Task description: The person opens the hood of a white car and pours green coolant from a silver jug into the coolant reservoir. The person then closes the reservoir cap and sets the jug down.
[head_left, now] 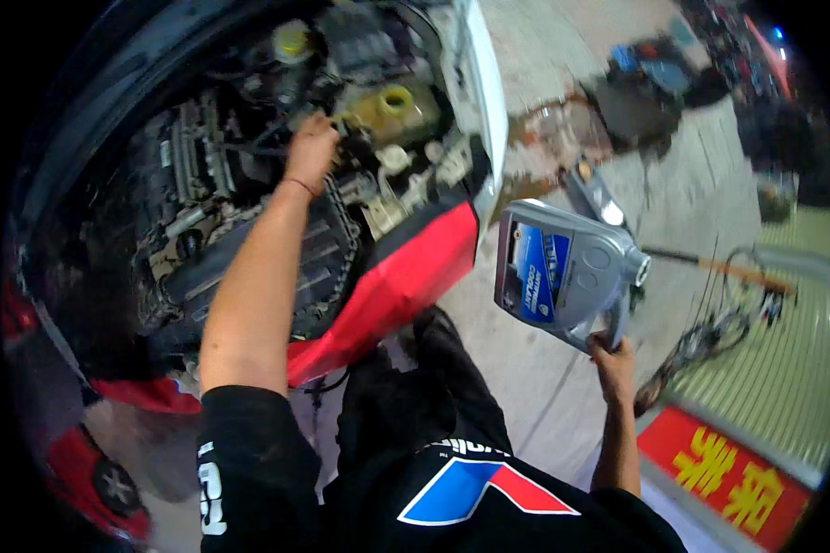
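Observation:
My left hand (314,152) reaches over the engine bay beside a yellowish translucent coolant reservoir (415,118). Its fingers are curled closed, and what they hold, if anything, is too small and blurred to make out. On top of the reservoir a round yellow neck (397,100) shows. Off to the right, my right hand (612,361) grips the handle of a grey coolant jug (586,267) with a blue label. The jug is held up over the floor, tilted sideways, its neck end toward the right.
A red cover (397,276) drapes the car's front edge. The black engine cover (258,267) lies below my left forearm. A yellow-capped reservoir (291,42) sits at the far side. Wet stains (563,138) mark the concrete floor; a red sign (724,475) stands at right.

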Motion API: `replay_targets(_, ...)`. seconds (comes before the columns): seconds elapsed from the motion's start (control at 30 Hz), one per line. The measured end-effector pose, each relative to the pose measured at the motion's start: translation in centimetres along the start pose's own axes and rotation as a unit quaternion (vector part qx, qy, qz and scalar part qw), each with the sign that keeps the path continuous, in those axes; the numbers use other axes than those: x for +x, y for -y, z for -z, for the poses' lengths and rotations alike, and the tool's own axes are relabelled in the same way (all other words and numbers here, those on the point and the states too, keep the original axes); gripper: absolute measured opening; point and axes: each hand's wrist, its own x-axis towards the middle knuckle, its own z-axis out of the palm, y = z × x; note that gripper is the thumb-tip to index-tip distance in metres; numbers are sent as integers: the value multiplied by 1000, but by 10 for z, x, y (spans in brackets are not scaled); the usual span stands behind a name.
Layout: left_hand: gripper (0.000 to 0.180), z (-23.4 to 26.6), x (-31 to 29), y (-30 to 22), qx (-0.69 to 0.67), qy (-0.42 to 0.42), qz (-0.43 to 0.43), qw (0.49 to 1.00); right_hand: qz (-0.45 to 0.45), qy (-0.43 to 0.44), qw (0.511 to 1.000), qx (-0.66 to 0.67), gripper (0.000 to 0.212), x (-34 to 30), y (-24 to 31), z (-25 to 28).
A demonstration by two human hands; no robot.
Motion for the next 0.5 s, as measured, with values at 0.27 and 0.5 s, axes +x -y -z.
replay_targets(0.27,56,14,-5,-38,-45,70,75,994,-335,-1,911,241,38,-44,-298,-148)
replay_targets(0.5,63,77,50,-59,-50,289,145,945,-549,-187,720,381,37,-74,-504,-289)
